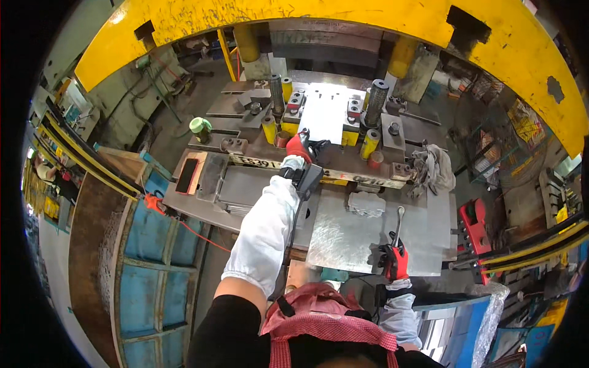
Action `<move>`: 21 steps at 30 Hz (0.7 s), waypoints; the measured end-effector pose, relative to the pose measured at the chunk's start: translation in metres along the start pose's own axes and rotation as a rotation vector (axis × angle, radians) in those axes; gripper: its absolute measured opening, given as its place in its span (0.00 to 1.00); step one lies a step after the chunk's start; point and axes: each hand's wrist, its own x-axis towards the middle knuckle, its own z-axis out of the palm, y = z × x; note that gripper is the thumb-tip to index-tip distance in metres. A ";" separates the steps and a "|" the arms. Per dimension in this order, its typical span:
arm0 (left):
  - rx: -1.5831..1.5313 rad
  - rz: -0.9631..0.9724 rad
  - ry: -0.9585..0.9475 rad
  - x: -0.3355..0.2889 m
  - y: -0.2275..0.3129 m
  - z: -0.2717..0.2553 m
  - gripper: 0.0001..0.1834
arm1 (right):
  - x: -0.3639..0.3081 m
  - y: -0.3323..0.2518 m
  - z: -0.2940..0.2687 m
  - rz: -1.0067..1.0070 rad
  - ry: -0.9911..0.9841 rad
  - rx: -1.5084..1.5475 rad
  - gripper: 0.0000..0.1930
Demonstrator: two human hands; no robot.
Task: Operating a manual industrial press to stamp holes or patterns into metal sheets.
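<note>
My left hand (300, 148), in a red and black glove, reaches forward to the die set on the press. Its fingers close on the front left corner of a bright flat metal sheet (323, 113), which lies between the die's posts. Near the front of a bare metal plate (343, 236), my right hand (394, 260), gloved alike, is closed around a slim metal tool with a rounded end (400, 224). The tool points away from me. Part of the left fingers is hidden by the glove and wrist.
A yellow press frame (368, 13) arches over the far side. Dark upright posts (376, 103) flank the sheet. Stacked metal sheets (242, 190) and a phone (187, 176) lie at left. A folded pale cloth (366, 203) and a grey rag (434, 168) are at right.
</note>
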 end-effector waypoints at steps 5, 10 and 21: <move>-0.711 -0.839 -0.096 -0.059 0.091 0.174 0.15 | -0.006 0.034 -0.072 -0.071 0.291 0.169 0.26; -0.714 -0.730 -0.230 -0.102 0.112 0.106 0.24 | 0.006 0.059 -0.064 -0.111 0.357 0.330 0.23; 1.051 -0.106 -0.243 -0.316 0.178 -0.093 0.28 | 0.009 0.059 -0.045 -0.110 0.399 0.362 0.22</move>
